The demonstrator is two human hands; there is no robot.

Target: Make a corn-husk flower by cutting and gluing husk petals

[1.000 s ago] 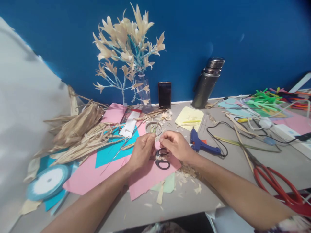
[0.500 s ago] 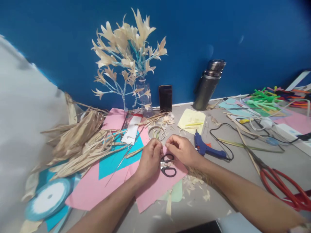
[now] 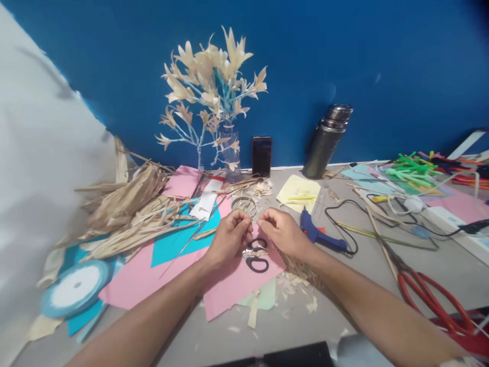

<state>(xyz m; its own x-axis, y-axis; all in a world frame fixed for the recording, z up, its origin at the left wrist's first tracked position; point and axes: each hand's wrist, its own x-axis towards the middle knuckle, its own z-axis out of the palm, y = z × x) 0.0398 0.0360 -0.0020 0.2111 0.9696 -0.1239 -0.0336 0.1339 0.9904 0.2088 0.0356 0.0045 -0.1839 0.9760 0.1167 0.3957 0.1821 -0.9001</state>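
1. The small pale piece (image 3: 254,221) was pinched between the two hands, just above the pink paper (image 3: 229,293) near the middle of the table (image 3: 362,265). It was too small for me to make out what it was.
2. The left hand (image 3: 228,235) had its fingers curled in, with thumb and forefinger closed on one end of the piece.
3. The right hand (image 3: 281,232) was curled the same way, nipping the other end. The two sets of fingertips were nearly touching.
4. Right under the hands lay black-handled scissors (image 3: 256,259), resting on the pink paper.
5. A coiled ring (image 3: 244,204) lay just beyond the fingertips, and a blue glue gun (image 3: 319,233) lay near the right hand.
6. Dried husks (image 3: 126,204) were heaped off to the left with a ribbon spool (image 3: 74,288) nearer me. Big red scissors (image 3: 431,295) lay well off to the right.
7. Along the blue wall stood a vase of husk flowers (image 3: 217,92), a phone (image 3: 262,155) and a steel flask (image 3: 326,140).
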